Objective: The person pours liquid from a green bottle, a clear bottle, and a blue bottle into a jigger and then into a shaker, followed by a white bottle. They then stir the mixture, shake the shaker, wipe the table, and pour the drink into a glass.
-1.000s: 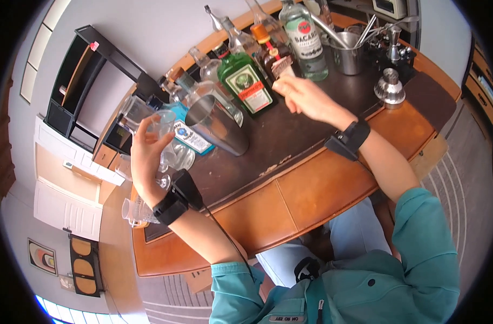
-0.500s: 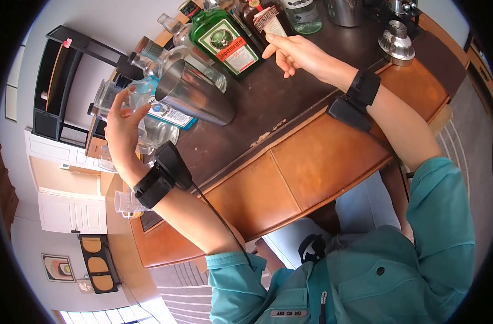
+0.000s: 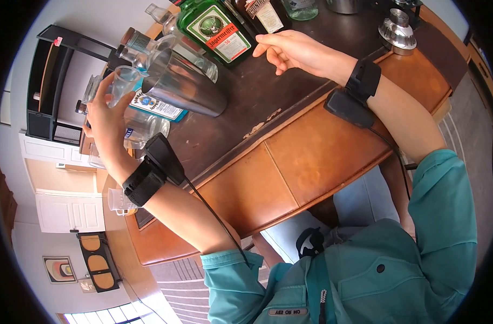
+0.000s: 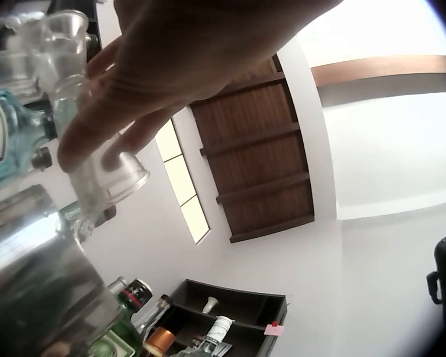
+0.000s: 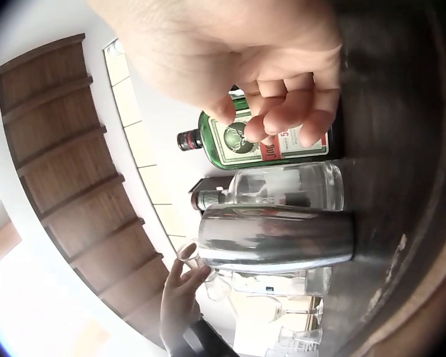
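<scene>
My left hand (image 3: 109, 116) pinches a small clear cup (image 3: 126, 81) between thumb and fingers, its rim facing upward in the head view. Just right of it a tall steel shaker tin (image 3: 184, 83) stands on the dark table top, its mouth level with the cup. A blue Bombay bottle (image 3: 157, 105) is partly hidden behind the tin. My right hand (image 3: 306, 53) hovers over the table with its fingers loosely bent and nothing in them. Nearest to it stands a green Jägermeister bottle (image 5: 264, 141), which the fingers overlap in the right wrist view.
A brown bottle with a cream label (image 3: 268, 16) and a clear bottle (image 3: 301, 8) stand at the back. The strainer top of a shaker (image 3: 397, 33) sits at the right. Glass vessels (image 3: 146, 129) crowd the left end. Tan leather (image 3: 311, 173) edges the table nearest me.
The head view has shifted, so the bottles and tin appear farther up and left. My left hand keeps the cup beside the tin's mouth. The right hand's fingers have loosened.
</scene>
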A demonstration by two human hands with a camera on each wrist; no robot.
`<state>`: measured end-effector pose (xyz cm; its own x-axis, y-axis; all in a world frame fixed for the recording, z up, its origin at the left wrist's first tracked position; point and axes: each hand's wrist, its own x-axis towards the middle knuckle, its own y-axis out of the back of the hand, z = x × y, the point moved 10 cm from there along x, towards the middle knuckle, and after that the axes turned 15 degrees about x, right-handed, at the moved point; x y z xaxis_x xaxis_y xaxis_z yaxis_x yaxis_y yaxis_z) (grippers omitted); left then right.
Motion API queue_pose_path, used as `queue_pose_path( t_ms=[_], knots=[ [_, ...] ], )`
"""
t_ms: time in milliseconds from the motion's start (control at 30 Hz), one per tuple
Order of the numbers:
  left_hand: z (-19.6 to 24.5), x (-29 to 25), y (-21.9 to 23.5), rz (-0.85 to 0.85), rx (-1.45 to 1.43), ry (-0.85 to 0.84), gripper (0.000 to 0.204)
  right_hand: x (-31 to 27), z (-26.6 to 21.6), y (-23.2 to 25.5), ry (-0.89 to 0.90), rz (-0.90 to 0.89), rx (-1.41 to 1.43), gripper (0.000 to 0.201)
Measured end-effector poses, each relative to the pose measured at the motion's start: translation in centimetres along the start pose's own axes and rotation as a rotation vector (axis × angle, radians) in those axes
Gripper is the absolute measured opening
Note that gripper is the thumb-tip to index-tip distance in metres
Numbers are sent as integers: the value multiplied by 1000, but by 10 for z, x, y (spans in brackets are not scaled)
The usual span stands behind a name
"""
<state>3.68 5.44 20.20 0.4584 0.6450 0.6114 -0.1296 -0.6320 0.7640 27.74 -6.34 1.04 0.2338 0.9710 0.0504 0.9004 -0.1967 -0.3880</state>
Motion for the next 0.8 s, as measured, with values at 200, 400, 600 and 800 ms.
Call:
queue_pose_path(
  t_ms=[200,400,600,800],
  knots=[
    [4,-3,7,51,173,11,51,1,-1,0,23,-26,51,38],
    [-6,5,-12,-5,0,-53,50,-1,-3,-2,26,-27,65,38],
    [3,9,-9,79,-18,-82,51,-1,-4,-2,33,-27,53,38],
    [9,6,-4,4,129,42,50,-3,-4,-4,31,-40,60,38]
  ],
)
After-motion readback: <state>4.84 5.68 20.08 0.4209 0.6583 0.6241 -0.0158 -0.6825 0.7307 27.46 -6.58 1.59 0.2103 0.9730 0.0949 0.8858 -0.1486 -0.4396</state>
